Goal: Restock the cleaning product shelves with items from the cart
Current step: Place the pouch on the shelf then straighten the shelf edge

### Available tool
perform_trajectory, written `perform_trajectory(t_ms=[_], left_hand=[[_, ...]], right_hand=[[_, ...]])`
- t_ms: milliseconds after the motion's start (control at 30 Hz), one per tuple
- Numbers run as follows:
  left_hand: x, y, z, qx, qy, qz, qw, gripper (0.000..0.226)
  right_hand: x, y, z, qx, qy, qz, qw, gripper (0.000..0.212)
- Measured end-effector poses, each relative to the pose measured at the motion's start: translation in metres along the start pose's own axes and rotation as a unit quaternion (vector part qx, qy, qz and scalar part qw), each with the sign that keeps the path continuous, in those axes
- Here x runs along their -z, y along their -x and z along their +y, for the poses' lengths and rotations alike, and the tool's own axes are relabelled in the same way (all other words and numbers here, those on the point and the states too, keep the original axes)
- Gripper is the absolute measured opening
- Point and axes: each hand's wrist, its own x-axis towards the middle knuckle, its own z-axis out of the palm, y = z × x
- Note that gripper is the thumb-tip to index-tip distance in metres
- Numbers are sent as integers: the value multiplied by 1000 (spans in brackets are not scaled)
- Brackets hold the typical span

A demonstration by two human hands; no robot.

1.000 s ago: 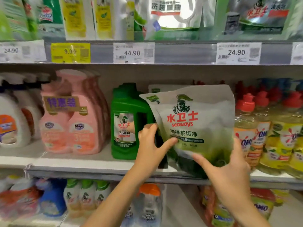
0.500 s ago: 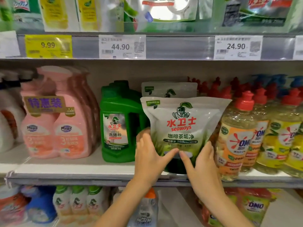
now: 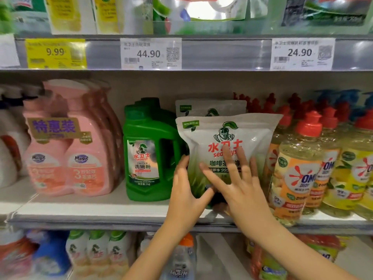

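Note:
A white and green Seaways pouch stands upright on the middle shelf, in front of a second pouch of the same kind. My left hand holds its lower left corner, fingers along the edge and thumb across the front. Spread flat, the fingers of my right hand press on the pouch's front.
A green Seaways jug stands just left of the pouch, with pink bottles further left. Yellow OMO bottles with red caps crowd the right side. Price tags line the shelf rail above. More bottles fill the lower shelf.
The pouch went from tilted in the air to upright on the shelf. My right hand left its lower right edge and now lies flat on the front.

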Motion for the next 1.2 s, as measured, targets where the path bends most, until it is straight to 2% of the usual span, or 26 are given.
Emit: perform_trajectory(t_ms=[200, 333, 500, 667, 733, 900, 1067, 1200], left_hand=[[-3, -1, -5, -75, -20, -14, 997, 101], [-3, -3, -6, -82, -23, -26, 996, 93], [-2, -3, -6, -90, -21, -22, 996, 83], [-3, -5, -9, -92, -15, -20, 995, 79], [-3, -5, -8, -89, -11, -20, 996, 78], [-2, -4, -8, -81, -8, -34, 996, 77], [-1, -3, -8, -82, -6, -30, 996, 70], [-1, -2, -8, -87, 10, -18, 996, 59]], right_hand=[[-19, -15, 8, 16, -41, -3, 999, 115], [-32, -27, 10, 3, -39, 5, 999, 114], [-45, -44, 5, -17, 0, -54, 998, 132], [-37, -59, -4, -26, 13, -105, 994, 123], [-43, -60, -2, -57, 18, -83, 995, 127], [-60, -62, -1, -64, 11, -23, 998, 106], [-61, -66, 0, -59, -17, -58, 996, 125], [-56, -61, 0, -66, -41, -74, 994, 125]])
